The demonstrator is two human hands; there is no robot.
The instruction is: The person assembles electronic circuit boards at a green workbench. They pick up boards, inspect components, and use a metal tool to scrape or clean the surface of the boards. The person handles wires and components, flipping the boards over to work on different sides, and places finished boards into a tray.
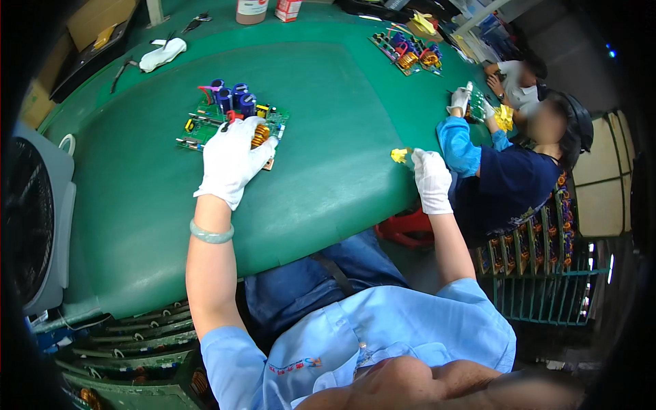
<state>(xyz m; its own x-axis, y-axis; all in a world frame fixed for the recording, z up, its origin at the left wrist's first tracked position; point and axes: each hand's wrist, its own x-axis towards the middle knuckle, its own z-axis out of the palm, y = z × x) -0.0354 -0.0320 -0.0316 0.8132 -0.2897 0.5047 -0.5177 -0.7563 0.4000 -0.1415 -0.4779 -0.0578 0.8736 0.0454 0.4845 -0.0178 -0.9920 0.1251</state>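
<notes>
My left hand [234, 156], in a white glove, lies over a green circuit board [279, 117] on the table. Its fingers curl over the board's parts, and the thumb is beside a copper-wound coil [260, 135]. Several dark blue capacitors [224, 100] stand along the board's far side, with red wires near them. Out to the right, my right hand [432, 183], also gloved, is closed above the table near its front edge. A small crumpled yellow piece [400, 156] sticks out at its fingertips; its kind is not plain.
More boards with coils [408, 53] lie at the far right. A co-worker in blue sleeves [462, 143] handles a board there, with another person beyond. A fan [41, 219] stands at the left. Far back are a white cloth bundle [162, 55], a bottle [251, 9] and a red-white box [288, 9].
</notes>
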